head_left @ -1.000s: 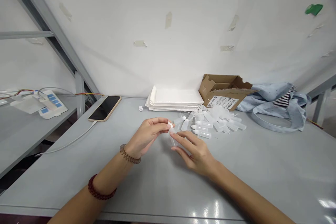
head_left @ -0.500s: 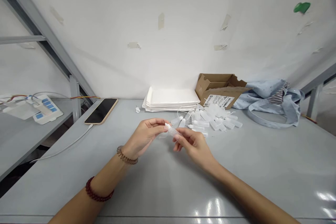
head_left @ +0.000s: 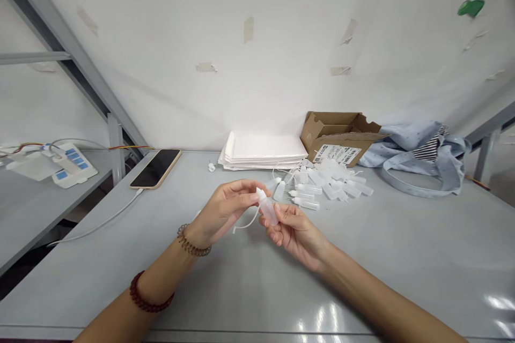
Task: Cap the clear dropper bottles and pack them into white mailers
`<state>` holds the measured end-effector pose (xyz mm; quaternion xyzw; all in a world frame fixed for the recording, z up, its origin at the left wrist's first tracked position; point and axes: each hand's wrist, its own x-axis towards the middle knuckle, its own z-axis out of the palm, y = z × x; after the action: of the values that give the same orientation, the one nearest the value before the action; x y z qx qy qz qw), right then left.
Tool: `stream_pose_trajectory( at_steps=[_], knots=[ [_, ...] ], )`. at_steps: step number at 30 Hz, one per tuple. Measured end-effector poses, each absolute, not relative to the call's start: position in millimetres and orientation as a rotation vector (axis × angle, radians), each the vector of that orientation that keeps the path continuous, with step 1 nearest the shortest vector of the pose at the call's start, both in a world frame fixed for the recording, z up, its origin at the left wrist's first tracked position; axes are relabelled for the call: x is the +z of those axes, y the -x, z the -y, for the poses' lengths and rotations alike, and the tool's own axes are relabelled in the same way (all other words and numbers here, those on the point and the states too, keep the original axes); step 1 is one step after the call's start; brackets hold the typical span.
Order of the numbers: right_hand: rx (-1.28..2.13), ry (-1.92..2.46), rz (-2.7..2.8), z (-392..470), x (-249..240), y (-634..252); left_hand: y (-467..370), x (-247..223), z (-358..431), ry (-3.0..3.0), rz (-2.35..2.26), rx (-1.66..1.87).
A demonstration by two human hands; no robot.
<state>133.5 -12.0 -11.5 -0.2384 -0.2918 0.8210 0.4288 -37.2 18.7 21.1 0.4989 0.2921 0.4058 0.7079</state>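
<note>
A small translucent bottle (head_left: 268, 211) with a white pointed tip is held between my hands above the grey table. My left hand (head_left: 230, 204) pinches the bottle near its white tip. Around the bottle's body, the fingers of my right hand (head_left: 292, 225) are closed. A thin white tube (head_left: 251, 222) curves down between the hands; where its upper end goes is hidden. Just beyond my right hand lies a pile of similar translucent bottles (head_left: 330, 179), several with tips or thin tubes.
Behind the pile stands an open cardboard box (head_left: 341, 142), beside a stack of white envelopes (head_left: 263, 150). A phone (head_left: 156, 169) with a cable lies at left. Light blue fabric (head_left: 422, 169) rests at right. A small white piece (head_left: 211, 166) sits near the envelopes.
The bottle has turned more upright, and my right hand has rotated and lowered slightly with it. The thin white tube now shows more clearly below my left hand.
</note>
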Motion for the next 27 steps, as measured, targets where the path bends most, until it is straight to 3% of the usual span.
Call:
stream_pose_trajectory(
  at_steps=[15,27],
  knots=[
    [2.057,0.587,0.719,11.4,-12.4,-133.6,41.5,22.9,-19.3,-1.105,-0.628,0.915],
    [1.975,0.698,0.856,6.1,-19.1,-135.9,43.7,19.5,-27.5,-1.283,-0.876,0.957]
  ],
)
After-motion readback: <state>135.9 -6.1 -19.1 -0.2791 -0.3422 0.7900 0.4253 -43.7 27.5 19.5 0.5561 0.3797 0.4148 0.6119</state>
